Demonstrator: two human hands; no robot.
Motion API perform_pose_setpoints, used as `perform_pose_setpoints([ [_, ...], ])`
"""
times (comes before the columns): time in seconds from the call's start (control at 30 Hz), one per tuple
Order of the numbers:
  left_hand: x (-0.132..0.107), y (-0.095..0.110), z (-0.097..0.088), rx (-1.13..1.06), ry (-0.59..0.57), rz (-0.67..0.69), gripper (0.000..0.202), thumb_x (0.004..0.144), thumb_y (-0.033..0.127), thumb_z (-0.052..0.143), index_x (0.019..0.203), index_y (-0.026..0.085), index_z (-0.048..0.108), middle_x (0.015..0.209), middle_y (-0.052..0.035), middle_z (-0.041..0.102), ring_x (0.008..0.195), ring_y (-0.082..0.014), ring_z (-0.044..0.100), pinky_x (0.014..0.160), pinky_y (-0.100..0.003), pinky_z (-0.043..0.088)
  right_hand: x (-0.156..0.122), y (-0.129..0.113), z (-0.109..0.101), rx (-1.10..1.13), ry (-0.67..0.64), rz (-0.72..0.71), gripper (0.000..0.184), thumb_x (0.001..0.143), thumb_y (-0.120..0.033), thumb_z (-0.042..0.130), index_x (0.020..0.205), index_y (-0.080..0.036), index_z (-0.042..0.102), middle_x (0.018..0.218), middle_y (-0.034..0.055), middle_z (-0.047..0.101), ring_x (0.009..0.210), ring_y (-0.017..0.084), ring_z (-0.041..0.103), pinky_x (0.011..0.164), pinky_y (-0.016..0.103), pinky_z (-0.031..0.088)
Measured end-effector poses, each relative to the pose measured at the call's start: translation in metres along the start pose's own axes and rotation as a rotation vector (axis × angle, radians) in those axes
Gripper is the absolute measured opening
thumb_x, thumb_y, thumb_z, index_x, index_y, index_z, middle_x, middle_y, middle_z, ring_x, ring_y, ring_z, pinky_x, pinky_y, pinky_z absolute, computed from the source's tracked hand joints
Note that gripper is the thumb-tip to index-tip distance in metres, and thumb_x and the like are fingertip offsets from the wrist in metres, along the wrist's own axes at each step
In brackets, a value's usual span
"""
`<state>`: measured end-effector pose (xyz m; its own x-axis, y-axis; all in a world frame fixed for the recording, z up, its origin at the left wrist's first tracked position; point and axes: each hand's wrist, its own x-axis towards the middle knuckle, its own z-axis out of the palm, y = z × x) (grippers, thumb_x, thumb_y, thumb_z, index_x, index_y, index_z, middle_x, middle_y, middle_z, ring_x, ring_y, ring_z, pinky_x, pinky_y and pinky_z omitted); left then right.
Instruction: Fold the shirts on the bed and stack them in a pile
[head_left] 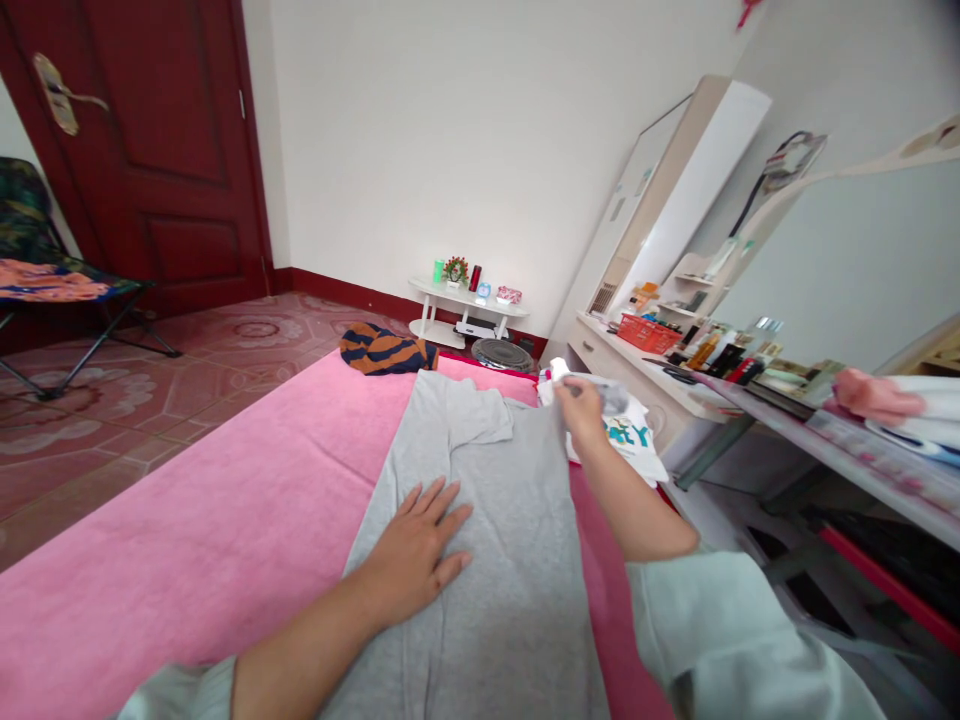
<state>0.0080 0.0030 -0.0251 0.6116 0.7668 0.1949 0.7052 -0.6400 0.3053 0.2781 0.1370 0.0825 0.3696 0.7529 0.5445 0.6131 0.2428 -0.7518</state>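
Note:
A light grey T-shirt (pixel 510 560) lies lengthwise on a pink bedcover (pixel 247 500), its left side folded inward with the short sleeve lying across the top. My left hand (pixel 420 550) rests flat on the shirt's folded left part, fingers spread. At the shirt's upper right edge, my right hand (pixel 583 405) is closed in a pinch on the grey fabric, and a blurred grey flap, seemingly the other sleeve, sticks out to its right. Just beyond that hand lies a white garment with coloured lettering (pixel 637 440), partly covered by my forearm.
A brown and navy striped garment (pixel 386 350) lies at the bed's far left corner. Along the right runs a dressing table (pixel 637 360) with bottles and a red basket (pixel 647 334). A low white stand (pixel 427 285) is by the wall; a folding chair (pixel 60 300) stands left.

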Motion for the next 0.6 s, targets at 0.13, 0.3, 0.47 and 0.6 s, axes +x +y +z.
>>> perform_pose_setpoints([
  [0.13, -0.002, -0.004, -0.001, -0.031, 0.015, 0.009, 0.054, 0.091, 0.051, 0.041, 0.139, 0.028, 0.040, 0.151, -0.0076, 0.027, 0.140, -0.0255, 0.019, 0.114, -0.048, 0.017, -0.053, -0.041, 0.011, -0.032, -0.425, -0.153, 0.042, 0.063, -0.033, 0.071, 0.103, -0.021, 0.064, 0.119, 0.0072, 0.059, 0.108, 0.023, 0.055, 0.084, 0.034, 0.045],
  [0.3, -0.002, -0.004, 0.000, -0.053, 0.035, 0.008, 0.052, 0.089, 0.049, 0.045, 0.137, 0.028, 0.043, 0.149, -0.0076, 0.033, 0.139, -0.0264, 0.023, 0.113, -0.048, 0.019, -0.122, -0.040, -0.043, -0.359, -0.639, -0.212, 0.021, 0.080, -0.027, 0.056, 0.098, -0.019, 0.063, 0.111, 0.0078, 0.060, 0.088, 0.017, 0.061, 0.075, 0.029, 0.043],
  [0.47, 0.001, -0.002, 0.003, -0.050, 0.042, -0.021, 0.049, 0.088, 0.046, 0.048, 0.133, 0.028, 0.048, 0.146, -0.0066, 0.038, 0.137, -0.0265, 0.027, 0.113, -0.048, 0.021, -0.154, -0.005, -0.090, -0.741, -0.714, -0.038, 0.024, 0.081, -0.041, 0.056, 0.088, -0.018, 0.060, 0.083, 0.0061, 0.065, 0.075, 0.019, 0.061, 0.061, 0.027, 0.034],
  [0.6, 0.006, 0.000, 0.000, -0.032, 0.056, -0.015, 0.046, 0.084, 0.041, 0.053, 0.129, 0.029, 0.053, 0.141, -0.0055, 0.045, 0.131, -0.0258, 0.037, 0.110, -0.045, 0.027, -0.166, 0.006, -0.101, -0.802, -0.786, 0.052, 0.028, 0.075, -0.047, 0.061, 0.078, -0.019, 0.057, 0.074, 0.0041, 0.065, 0.068, 0.019, 0.059, 0.056, 0.026, 0.028],
])
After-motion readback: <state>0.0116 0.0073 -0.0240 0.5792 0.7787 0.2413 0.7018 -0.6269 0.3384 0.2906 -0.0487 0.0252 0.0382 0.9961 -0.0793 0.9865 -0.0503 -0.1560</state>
